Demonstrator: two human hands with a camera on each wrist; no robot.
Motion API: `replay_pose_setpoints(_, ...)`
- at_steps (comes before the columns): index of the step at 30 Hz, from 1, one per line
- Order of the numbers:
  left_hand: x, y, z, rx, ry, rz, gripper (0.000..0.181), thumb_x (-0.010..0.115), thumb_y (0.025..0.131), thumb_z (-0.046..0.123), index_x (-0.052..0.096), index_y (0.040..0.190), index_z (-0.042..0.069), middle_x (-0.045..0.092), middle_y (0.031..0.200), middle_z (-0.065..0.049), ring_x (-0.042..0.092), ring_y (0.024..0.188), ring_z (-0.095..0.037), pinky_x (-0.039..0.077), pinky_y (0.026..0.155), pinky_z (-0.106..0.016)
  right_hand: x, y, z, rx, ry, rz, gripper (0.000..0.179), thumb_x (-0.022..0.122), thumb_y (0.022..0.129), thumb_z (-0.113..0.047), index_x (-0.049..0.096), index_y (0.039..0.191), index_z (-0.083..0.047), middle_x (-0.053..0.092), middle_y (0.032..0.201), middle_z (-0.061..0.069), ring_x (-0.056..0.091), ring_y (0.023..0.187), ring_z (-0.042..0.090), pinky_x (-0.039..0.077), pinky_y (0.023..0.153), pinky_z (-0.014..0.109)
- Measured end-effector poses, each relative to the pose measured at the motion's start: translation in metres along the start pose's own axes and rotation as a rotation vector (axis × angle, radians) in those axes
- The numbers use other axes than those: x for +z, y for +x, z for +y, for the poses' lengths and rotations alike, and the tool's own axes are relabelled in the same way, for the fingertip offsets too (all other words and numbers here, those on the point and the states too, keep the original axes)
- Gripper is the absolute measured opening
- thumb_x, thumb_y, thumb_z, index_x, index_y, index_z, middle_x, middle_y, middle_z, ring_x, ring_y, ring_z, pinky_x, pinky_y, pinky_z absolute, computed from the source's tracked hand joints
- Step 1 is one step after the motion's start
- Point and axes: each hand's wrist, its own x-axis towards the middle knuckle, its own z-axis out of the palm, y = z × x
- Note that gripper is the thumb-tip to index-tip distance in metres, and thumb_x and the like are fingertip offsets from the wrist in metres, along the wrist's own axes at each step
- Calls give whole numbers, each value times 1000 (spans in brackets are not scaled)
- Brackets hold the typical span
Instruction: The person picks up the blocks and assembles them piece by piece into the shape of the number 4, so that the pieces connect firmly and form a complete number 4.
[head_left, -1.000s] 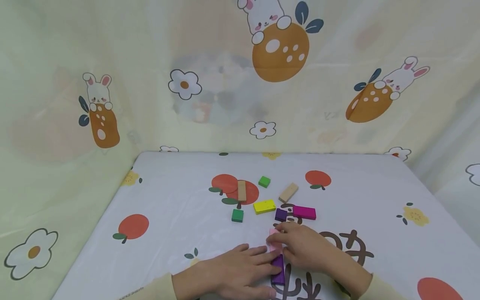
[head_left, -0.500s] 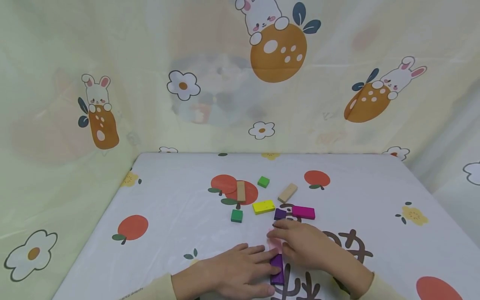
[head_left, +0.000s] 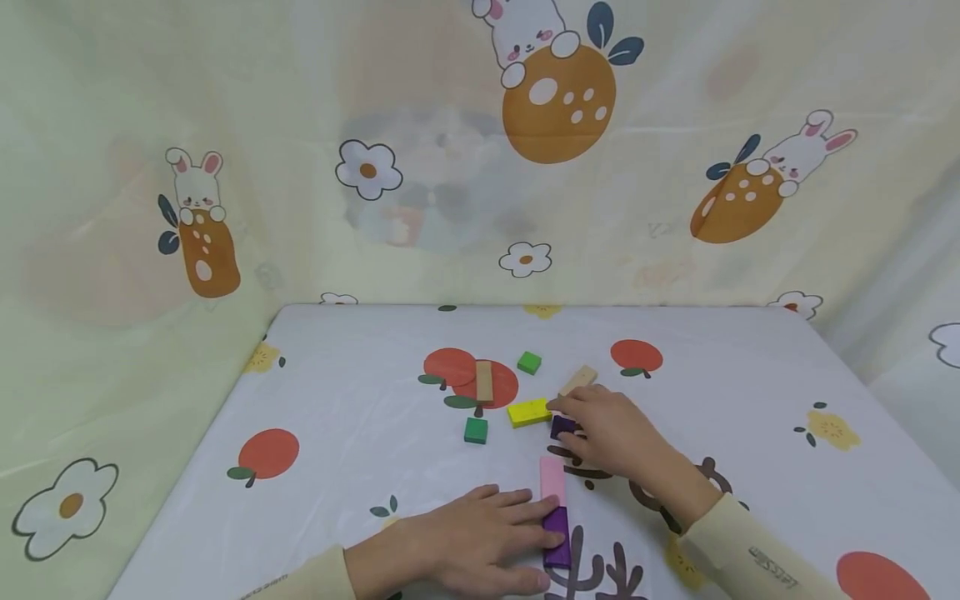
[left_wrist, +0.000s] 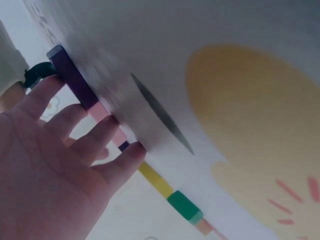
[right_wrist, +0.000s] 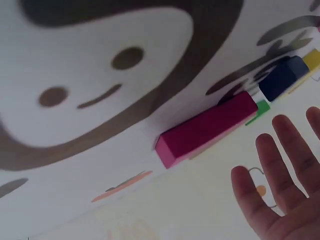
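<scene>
A pink block (head_left: 551, 477) and a purple block (head_left: 557, 558) lie end to end in a line on the table. My left hand (head_left: 480, 542) lies with spread, straight fingers along their left side, the fingertips on the purple block and at the seam. Farther back, my right hand (head_left: 615, 429) hovers over the small dark purple block (head_left: 561, 427) and the magenta block (right_wrist: 207, 130), which it hides in the head view. In the right wrist view its fingers (right_wrist: 275, 170) are extended, apart from the magenta block, with nothing held.
Beyond the right hand lie a yellow block (head_left: 528, 412) and a plain wooden block (head_left: 579, 379). To the left are a second wooden block (head_left: 483, 382), a green block (head_left: 476, 431) and a light green block (head_left: 529, 362). A printed curtain (head_left: 435, 275) stands behind the table.
My right hand has let go of the pink block and moved away and slightly right, to over the dark purple and magenta blocks. My left hand has stayed in place.
</scene>
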Motion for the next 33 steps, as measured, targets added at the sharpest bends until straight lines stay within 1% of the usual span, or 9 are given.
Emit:
replay_pose_setpoints(4,0,-2,0,14,16,16,60,29,105,65,40,158,39,22,172,11,27,158,-18,34,122,-51,5,6,-1,-3,-28,-26,39,83,87,-25,73,123,-14,74,119,10,68,110,31,54,95,57)
replay_pose_setpoints(8,-1,-2,-1,30,29,28,60,29,105,64,41,158,38,22,172,10,27,158,-18,35,122,-50,9,9,-2,4,-65,-39,30,84,85,-22,73,112,-15,76,108,6,67,101,26,52,96,59)
replay_pose_setpoints(11,-1,-3,-1,35,40,31,61,30,105,65,41,158,38,22,172,10,27,158,-19,35,121,-50,12,11,-1,2,-80,-34,24,85,84,-21,72,104,-16,75,97,1,65,93,22,52,96,59)
replay_pose_setpoints(15,-1,-3,-2,31,32,24,61,30,105,65,40,159,38,21,172,10,27,158,-19,35,122,-50,13,11,1,-10,-78,-18,21,84,84,-20,70,100,-17,74,91,-2,65,91,21,51,97,59)
replay_pose_setpoints(19,-1,-3,-2,29,24,16,61,30,105,65,39,159,38,21,172,11,26,159,-18,34,122,-50,9,9,0,-14,-49,4,20,84,85,-19,71,100,-17,74,93,-1,66,92,21,51,98,59)
replay_pose_setpoints(23,0,-1,-2,26,21,13,61,30,105,65,39,159,39,21,172,11,26,159,-18,34,123,-51,3,5,-5,-17,24,1,20,83,85,-18,73,102,-16,74,94,-2,66,87,16,57,91,48)
replay_pose_setpoints(25,0,-1,-2,18,13,8,61,31,104,65,39,159,39,21,172,12,25,159,-18,33,123,-51,-1,3,-8,-27,70,-16,19,83,86,-18,73,103,-16,74,95,-2,65,85,14,58,84,42)
replay_pose_setpoints(27,0,-1,-2,10,7,2,61,31,104,66,38,159,40,20,172,12,25,159,-17,33,123,-51,-3,1,-11,-31,110,-46,19,82,87,-17,74,103,-17,74,96,-4,63,84,12,58,80,39)
replay_pose_setpoints(33,0,-2,-1,-2,2,-1,61,32,104,67,39,159,41,20,172,14,24,159,-17,33,123,-51,-3,-2,-16,-14,137,-123,19,82,88,-19,74,105,-19,73,99,-6,61,88,11,59,87,39)
